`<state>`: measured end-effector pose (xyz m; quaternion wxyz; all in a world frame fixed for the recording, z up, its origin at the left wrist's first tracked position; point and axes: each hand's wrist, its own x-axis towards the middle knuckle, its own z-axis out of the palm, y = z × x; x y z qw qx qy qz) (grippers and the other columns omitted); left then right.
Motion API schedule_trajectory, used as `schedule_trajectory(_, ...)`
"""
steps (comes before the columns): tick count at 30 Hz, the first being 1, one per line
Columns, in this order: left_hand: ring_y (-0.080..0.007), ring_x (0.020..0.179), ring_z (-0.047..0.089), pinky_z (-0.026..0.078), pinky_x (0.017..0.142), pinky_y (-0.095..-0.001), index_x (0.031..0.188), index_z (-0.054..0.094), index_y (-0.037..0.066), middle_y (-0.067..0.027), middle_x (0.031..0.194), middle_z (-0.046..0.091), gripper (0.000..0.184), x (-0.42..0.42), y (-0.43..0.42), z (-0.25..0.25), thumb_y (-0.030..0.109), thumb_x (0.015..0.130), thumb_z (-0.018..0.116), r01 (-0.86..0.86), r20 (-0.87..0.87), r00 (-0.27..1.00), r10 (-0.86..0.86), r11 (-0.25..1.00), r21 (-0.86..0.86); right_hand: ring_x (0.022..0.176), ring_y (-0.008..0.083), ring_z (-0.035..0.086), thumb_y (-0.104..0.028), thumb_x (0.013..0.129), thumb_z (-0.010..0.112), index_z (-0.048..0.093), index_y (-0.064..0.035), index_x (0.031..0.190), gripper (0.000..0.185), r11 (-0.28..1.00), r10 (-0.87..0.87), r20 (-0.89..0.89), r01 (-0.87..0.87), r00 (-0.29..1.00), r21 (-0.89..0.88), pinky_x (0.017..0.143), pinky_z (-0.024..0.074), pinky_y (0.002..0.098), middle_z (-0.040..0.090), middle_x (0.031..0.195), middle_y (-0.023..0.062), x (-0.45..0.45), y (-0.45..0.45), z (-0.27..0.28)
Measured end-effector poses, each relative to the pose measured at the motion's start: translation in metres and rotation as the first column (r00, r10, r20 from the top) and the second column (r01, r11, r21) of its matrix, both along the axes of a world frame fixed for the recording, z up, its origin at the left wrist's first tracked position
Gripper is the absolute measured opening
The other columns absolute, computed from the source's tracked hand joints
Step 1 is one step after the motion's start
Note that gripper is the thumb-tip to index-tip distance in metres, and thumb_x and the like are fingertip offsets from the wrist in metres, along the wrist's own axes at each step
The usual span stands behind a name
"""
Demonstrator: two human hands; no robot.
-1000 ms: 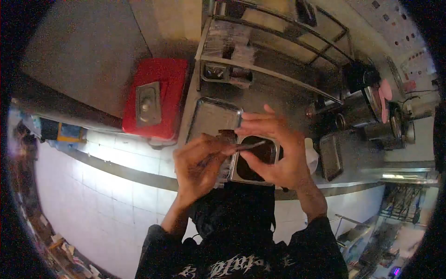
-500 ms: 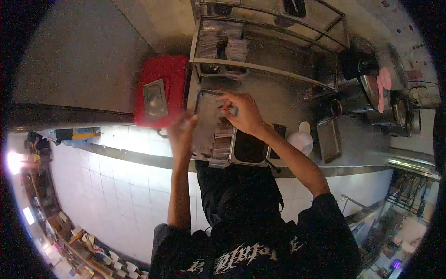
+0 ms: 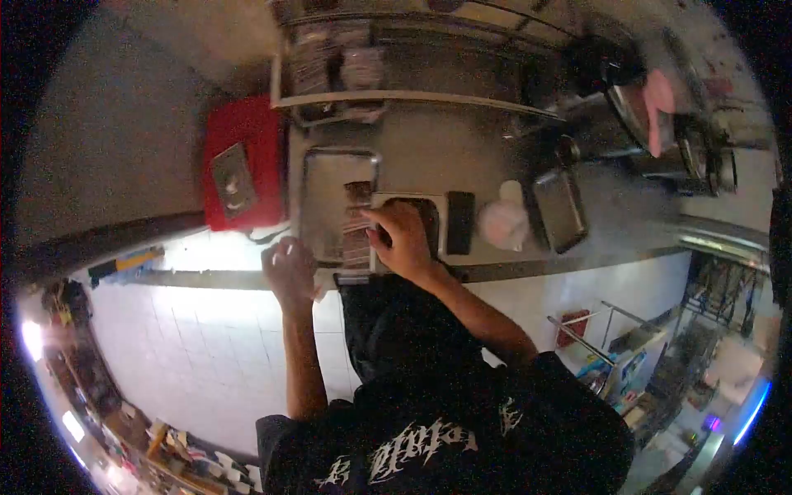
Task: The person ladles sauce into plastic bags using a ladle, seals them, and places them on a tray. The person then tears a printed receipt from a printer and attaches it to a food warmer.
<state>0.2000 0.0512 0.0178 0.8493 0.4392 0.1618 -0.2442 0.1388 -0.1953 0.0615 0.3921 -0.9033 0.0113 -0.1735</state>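
Note:
My right hand (image 3: 400,235) is over the side of a dark-filled metal container (image 3: 427,213), its forefinger and thumb apart at the edge of a row of small striped packets (image 3: 356,247). No held object shows in it. The packets lie along the right side of a shallow rectangular metal tray (image 3: 306,186). My left hand (image 3: 290,268) is by the tray's near left corner, over the counter edge. Its fingers look curled but are smeared by motion, so whether it holds anything is unclear.
Left of the tray, a red board or lid (image 3: 266,140) carries a small metal lid (image 3: 235,181). A dark flat rectangle (image 3: 460,223), white bowl (image 3: 503,227) and metal pan (image 3: 561,210) stand right. A rack (image 3: 412,96) with packets is behind; pots (image 3: 635,111) and a pink cloth (image 3: 657,103) are far right.
The view has shifted. My right hand has come from the tray's far edge back to the packets. My left hand has moved nearer my body, away from the tray's left side.

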Motion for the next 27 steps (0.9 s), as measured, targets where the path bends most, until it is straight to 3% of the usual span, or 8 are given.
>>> schedule_trajectory(1,-0.0199,0.077,0.056,0.047,0.075,-0.0355,0.101,0.054,0.010,-0.0070,0.087,0.058,0.031,0.009,-0.022,0.025,0.036,0.084,0.056,-0.013,-0.150,0.987,-0.062,0.891,-0.454,0.088,0.0282,0.061,-0.011,0.080,0.071,0.064,-0.0076,0.109,0.030,0.997,-0.076,0.017,0.075,0.997,0.026,0.088,0.0419,0.0430,0.068,0.093,0.0090,-0.015,-0.014,0.009)
schedule_trajectory(5,-0.0126,0.056,0.049,0.037,0.044,-0.0276,0.087,0.059,0.007,-0.0028,0.069,0.055,0.038,-0.006,-0.164,0.003,0.043,0.094,0.049,0.245,0.103,0.963,-0.247,0.969,0.033,0.094,0.0238,0.062,-0.011,0.085,0.069,0.066,-0.0063,0.104,0.020,0.882,-0.438,0.036,0.421,0.898,0.209,0.088,0.0446,0.0383,0.069,0.097,0.0084,-0.070,-0.087,0.018)
schedule_trajectory(7,-0.0120,0.056,0.049,0.035,0.043,-0.0262,0.091,0.061,0.004,-0.0039,0.072,0.057,0.043,-0.022,-0.239,0.000,0.044,0.098,0.045,0.300,-0.193,0.891,-0.411,0.852,-0.428,0.093,0.0205,0.062,-0.011,0.088,0.067,0.065,-0.0048,0.104,0.018,0.747,-0.599,-0.017,0.566,0.801,0.349,0.088,0.0458,0.0362,0.069,0.097,0.0085,-0.099,-0.135,0.028)
schedule_trajectory(9,-0.0159,0.062,0.052,0.041,0.050,-0.0304,0.096,0.062,0.004,-0.0046,0.077,0.058,0.043,-0.037,-0.303,-0.001,0.042,0.100,0.041,0.641,0.159,0.702,-0.694,0.714,0.281,0.092,0.0180,0.063,-0.011,0.089,0.065,0.065,-0.0034,0.105,0.017,0.641,-0.715,-0.055,0.685,0.697,0.346,0.087,0.0469,0.0347,0.069,0.096,0.0085,-0.138,-0.182,0.029)
schedule_trajectory(13,-0.0296,0.076,0.055,0.046,0.072,-0.0399,0.105,0.058,0.004,-0.0098,0.090,0.061,0.042,-0.111,-0.398,-0.178,0.041,0.099,0.039,0.494,0.401,0.579,-0.710,0.697,0.520,0.092,0.0167,0.063,-0.012,0.091,0.064,0.064,-0.0024,0.108,0.019,0.496,-0.842,-0.070,0.819,0.535,0.288,0.083,0.0486,0.0320,0.068,0.093,0.0071,-0.221,-0.245,-0.003)
schedule_trajectory(18,-0.0340,0.090,0.054,0.042,0.084,-0.0415,0.110,0.055,0.002,-0.0137,0.104,0.058,0.037,-0.157,-0.414,-0.107,0.034,0.098,0.040,0.294,0.273,0.372,-0.887,0.392,0.872,0.096,0.0194,0.063,-0.016,0.095,0.061,0.060,-0.0043,0.117,0.026,0.316,-0.880,-0.229,0.873,0.415,0.371,0.087,0.0497,0.0349,0.066,0.100,0.0113,-0.283,-0.248,-0.036)
schedule_trajectory(23,-0.0393,0.096,0.049,0.037,0.088,-0.0482,0.113,0.051,-0.003,-0.0222,0.106,0.054,0.032,-0.166,-0.412,-0.044,0.020,0.095,0.037,0.049,0.607,0.353,-0.712,0.662,0.748,0.125,0.0328,0.047,-0.053,0.101,0.028,0.034,-0.0121,0.147,0.062,-0.515,-0.553,-0.301,-0.035,0.777,0.857,0.111,0.0287,0.0463,0.048,0.136,0.0230,-0.275,-0.232,-0.010)
schedule_trajectory(27,-0.0429,0.102,0.046,0.033,0.092,-0.0531,0.127,0.040,-0.004,-0.0255,0.113,0.050,0.043,-0.169,-0.408,-0.105,0.006,0.086,0.048,-0.006,0.657,0.337,-0.674,0.696,0.718,0.133,0.0369,0.037,-0.062,0.098,0.014,0.021,-0.0142,0.152,0.072,-0.541,-0.488,-0.212,-0.102,0.847,0.835,0.115,0.0216,0.0486,0.036,0.146,0.0250,-0.257,-0.228,0.020)
